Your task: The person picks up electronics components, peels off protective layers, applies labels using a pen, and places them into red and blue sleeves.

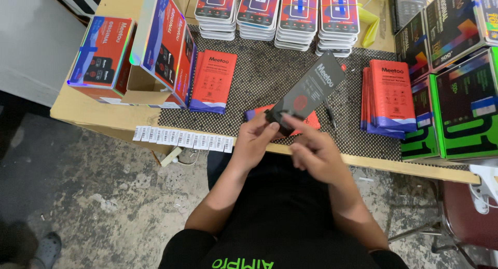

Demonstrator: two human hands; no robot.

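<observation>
Black flat package (pixel 310 90), 1 only, sits pinched in the grip of 2 hands, left hand (pixel 258 139) and right hand (pixel 316 150).

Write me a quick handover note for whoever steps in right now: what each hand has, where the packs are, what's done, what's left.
Left hand and right hand: both grip the lower end of one flat black pack, tilted up over the table edge.
Beneath the hands: a red pack on the dark mesh mat.
Red pack piles: one left, one right.
Done: cannot tell.
Left: the black pack is not yet set down.
</observation>
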